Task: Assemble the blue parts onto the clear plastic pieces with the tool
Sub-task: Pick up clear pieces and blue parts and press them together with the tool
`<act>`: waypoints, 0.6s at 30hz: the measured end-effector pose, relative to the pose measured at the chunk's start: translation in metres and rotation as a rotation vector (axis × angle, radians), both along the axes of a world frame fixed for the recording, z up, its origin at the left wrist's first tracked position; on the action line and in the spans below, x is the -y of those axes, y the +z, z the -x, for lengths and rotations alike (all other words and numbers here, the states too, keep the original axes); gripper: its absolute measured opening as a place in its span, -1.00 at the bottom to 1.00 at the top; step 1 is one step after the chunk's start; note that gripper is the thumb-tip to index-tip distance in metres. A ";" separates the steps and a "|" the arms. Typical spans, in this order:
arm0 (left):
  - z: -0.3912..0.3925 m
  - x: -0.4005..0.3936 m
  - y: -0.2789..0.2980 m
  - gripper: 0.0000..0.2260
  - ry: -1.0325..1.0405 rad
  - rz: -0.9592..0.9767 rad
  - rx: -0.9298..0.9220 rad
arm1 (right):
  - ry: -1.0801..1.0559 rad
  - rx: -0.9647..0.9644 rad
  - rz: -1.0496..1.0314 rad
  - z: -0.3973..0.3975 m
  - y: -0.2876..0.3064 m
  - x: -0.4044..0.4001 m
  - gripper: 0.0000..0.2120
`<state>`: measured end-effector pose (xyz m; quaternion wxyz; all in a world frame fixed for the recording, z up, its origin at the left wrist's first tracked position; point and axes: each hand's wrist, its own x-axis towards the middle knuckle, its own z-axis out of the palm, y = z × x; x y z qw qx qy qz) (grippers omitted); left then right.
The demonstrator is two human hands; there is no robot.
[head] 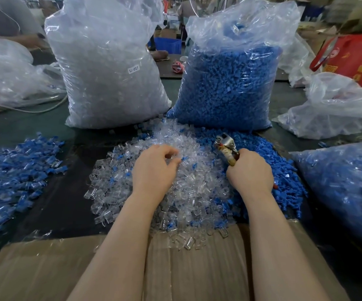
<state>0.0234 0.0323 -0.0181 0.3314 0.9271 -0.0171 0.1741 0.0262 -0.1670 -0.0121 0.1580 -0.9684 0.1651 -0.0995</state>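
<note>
On the bench [6, 127], a heap of clear plastic pieces [165, 192] lies at the centre, spilling at six o'clock onto a flattened cardboard sheet [186, 268]. The left hand [154, 168] rests on top of this heap with its fingers curled; they seem to pinch a clear piece, though that piece cannot be told from the rest. At three o'clock from the heap, touching it, lies a mound of loose blue parts [284, 177]. The right hand [250, 172] sits at the seam between the two, gripping the handles of a metal plier-like tool [226, 146] whose head points toward twelve o'clock; whether its jaws hold anything cannot be told.

At eleven o'clock stands a tall bag of clear pieces [110, 72] with a small white label [133, 69] reading "SJ-017". At one o'clock stands a matching bag of blue parts [230, 88]. At nine o'clock lies a spread of finished pieces [17, 168], blue and clear joined. At three o'clock another bag of blue and clear pieces [345, 187] lies on its side. At two o'clock is a red bag [358, 59] with yellow characters too blurred to read.
</note>
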 end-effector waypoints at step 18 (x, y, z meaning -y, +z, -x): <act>0.002 0.003 0.008 -0.87 -0.015 0.181 0.072 | 0.065 0.306 -0.234 -0.004 0.007 -0.014 -0.77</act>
